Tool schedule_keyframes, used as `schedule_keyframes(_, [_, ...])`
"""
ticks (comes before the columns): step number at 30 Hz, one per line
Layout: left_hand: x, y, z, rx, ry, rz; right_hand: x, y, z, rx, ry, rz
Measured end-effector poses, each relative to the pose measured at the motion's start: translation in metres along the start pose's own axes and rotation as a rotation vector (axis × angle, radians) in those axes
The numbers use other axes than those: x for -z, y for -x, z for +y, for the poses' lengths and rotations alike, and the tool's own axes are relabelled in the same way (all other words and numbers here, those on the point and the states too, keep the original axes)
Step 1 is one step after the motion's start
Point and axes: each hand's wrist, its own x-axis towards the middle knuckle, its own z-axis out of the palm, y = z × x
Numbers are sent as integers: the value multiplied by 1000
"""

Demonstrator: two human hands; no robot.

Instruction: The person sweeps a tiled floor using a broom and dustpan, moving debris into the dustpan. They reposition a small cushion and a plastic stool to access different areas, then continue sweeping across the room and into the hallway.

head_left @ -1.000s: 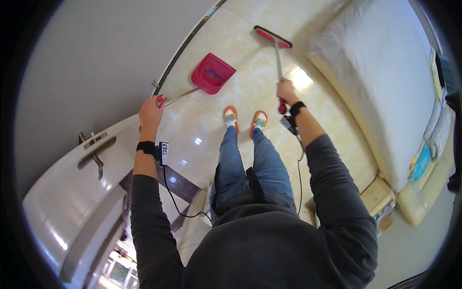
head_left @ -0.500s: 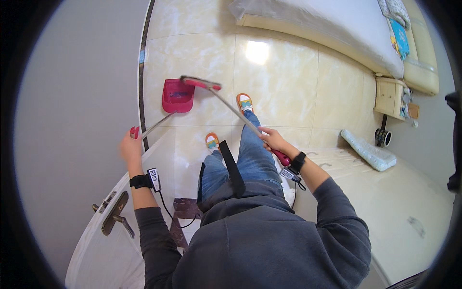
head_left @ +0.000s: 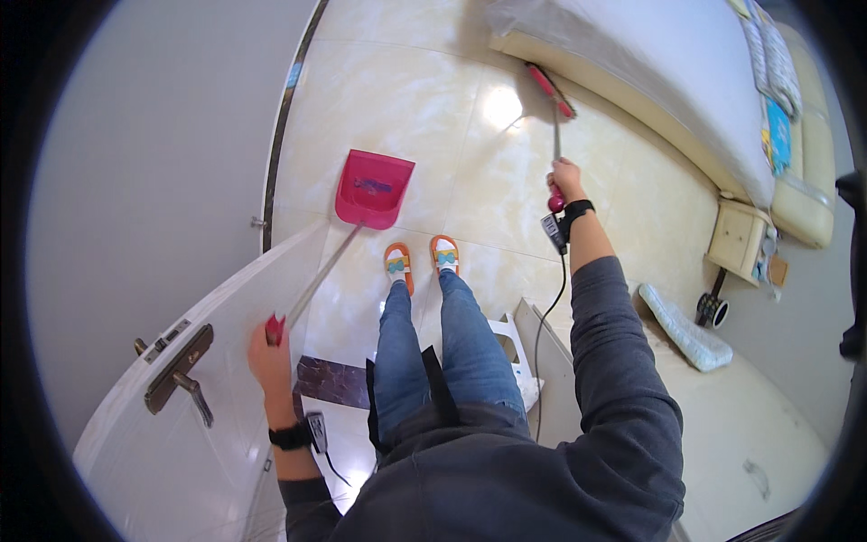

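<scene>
1. The left hand (head_left: 268,357) is closed round the red end grip of the long dustpan handle (head_left: 312,285), close beside the open white door (head_left: 172,425) and above its dark lever handle (head_left: 176,370). A knock of that handle against the door edge could be caused by any swing toward the door.
2. The pink dustpan (head_left: 372,188) lies flat on the pale tiled floor (head_left: 433,99), beyond the door's free edge and just ahead of the orange sandals (head_left: 420,260). It could be tipped or stepped on if the feet are moved forward.
3. The right hand (head_left: 566,179) is wrapped round the red grip of the broom (head_left: 553,99), well away from the door; its head is set at the foot of the bed (head_left: 650,81). The bed base could be struck, or dust pushed beneath it.
4. A cable (head_left: 551,298) hangs from the right wrist and could be snagged.
5. Against half a second ago, the broom is no longer crossed over the legs toward the pan; it is reached out to the bed, and the pan is seen farther from the door.
</scene>
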Motion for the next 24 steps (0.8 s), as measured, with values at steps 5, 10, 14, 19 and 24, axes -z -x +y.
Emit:
schedule_keyframes(5, [-5,92,-26,150,-41,35,-24,-19,24,-55,-67,-154])
schedule_keyframes(10, [-2,194,-74,337,23,94,-62,72,85,95,277,-139])
schedule_keyframes(14, [-4,279,-131,562,40,56,-55,168,118,9,426,-368])
schedule_keyframes(19, [-16,369,-217,684,25,64,-62,267,172,109,568,-511])
schedule_keyframes(24, [-28,457,-289,834,15,32,-67,344,217,332,823,-584])
